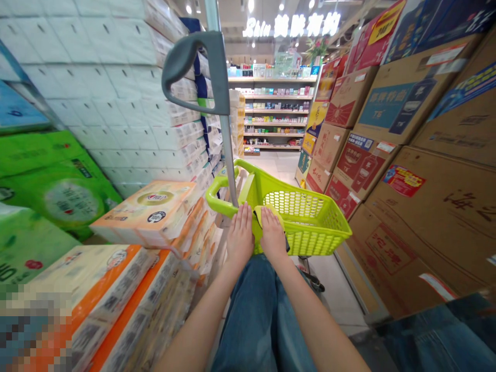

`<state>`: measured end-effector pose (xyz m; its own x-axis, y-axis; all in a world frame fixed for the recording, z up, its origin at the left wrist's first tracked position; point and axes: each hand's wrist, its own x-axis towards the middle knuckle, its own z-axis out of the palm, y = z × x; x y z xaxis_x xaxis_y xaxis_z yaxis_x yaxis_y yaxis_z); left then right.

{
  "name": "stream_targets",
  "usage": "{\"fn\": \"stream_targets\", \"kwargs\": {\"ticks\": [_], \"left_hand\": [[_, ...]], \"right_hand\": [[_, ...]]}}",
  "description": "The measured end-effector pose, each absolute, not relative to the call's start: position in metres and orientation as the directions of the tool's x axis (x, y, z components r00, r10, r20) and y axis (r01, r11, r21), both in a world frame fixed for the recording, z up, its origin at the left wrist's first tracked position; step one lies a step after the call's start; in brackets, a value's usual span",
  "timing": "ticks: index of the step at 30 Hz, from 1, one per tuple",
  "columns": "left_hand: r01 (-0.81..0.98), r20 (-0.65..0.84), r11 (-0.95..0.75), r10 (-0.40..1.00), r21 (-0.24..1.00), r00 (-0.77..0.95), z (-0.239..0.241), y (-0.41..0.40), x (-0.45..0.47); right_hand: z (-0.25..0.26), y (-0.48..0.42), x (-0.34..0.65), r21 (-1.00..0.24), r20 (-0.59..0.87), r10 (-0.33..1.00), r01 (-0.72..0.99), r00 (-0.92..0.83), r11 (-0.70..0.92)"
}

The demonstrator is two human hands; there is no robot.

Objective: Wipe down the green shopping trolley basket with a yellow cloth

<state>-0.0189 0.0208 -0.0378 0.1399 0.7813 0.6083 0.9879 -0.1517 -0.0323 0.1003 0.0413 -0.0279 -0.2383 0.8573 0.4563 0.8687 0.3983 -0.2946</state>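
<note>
A lime-green shopping basket (pixel 310 240) on wheels stands before my knees, with a grey handle (pixel 222 77) raised on a metal pole. My left hand (pixel 239 235) rests on the basket's near rim beside the foot of the pole, its fingers stretched out and together. Close to its right, my right hand (pixel 273 235) presses a yellow cloth (pixel 259 211) with a dark edge against the same rim. Most of the cloth is hidden under the fingers. Through its holes, the basket's inside shows no goods.
Packs of tissue (pixel 151 204) are stacked close on the left, below a tall wall of white packs (pixel 104 98). Cardboard cartons (pixel 437 191) line the right side. Down the aisle stand shelves of small goods (pixel 275 111). Part of a person's jeans (pixel 445 336) shows at lower right.
</note>
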Motion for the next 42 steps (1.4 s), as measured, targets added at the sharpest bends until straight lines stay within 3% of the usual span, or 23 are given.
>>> {"fn": "stream_targets", "kwargs": {"ticks": [11, 18, 23, 33, 38, 40, 42], "left_hand": [[0.988, 0.601, -0.155, 0.789, -0.004, 0.126, -0.035, 0.020, -0.017], [0.992, 0.620, -0.120, 0.776, -0.035, 0.116, -0.040, 0.024, -0.017], [0.990, 0.622, -0.138, 0.772, -0.036, 0.130, -0.040, 0.023, -0.018], [0.981, 0.627, -0.192, 0.766, 0.019, 0.138, -0.036, 0.019, -0.018], [0.981, 0.629, -0.192, 0.766, 0.025, 0.134, -0.037, 0.020, -0.017], [0.981, 0.633, -0.192, 0.762, 0.023, 0.134, -0.037, 0.021, -0.017], [0.983, 0.638, -0.184, 0.758, 0.014, 0.133, -0.038, 0.022, -0.018]], "right_hand": [[-0.050, 0.047, 0.168, -0.244, 0.334, 0.942, 0.969, 0.042, 0.043], [-0.015, 0.041, 0.078, -0.290, 0.378, 0.906, 0.905, -0.191, 0.312], [-0.023, 0.039, 0.087, -0.279, 0.418, 0.879, 0.889, -0.228, 0.363], [-0.069, 0.039, 0.197, -0.130, 0.452, 0.889, 0.982, -0.066, 0.139], [-0.059, 0.038, 0.186, -0.161, 0.379, 0.923, 0.987, 0.070, -0.008], [-0.045, 0.039, 0.156, -0.192, 0.322, 0.945, 0.981, 0.050, 0.014], [-0.030, 0.038, 0.121, -0.220, 0.311, 0.947, 0.964, -0.075, 0.149]]}}
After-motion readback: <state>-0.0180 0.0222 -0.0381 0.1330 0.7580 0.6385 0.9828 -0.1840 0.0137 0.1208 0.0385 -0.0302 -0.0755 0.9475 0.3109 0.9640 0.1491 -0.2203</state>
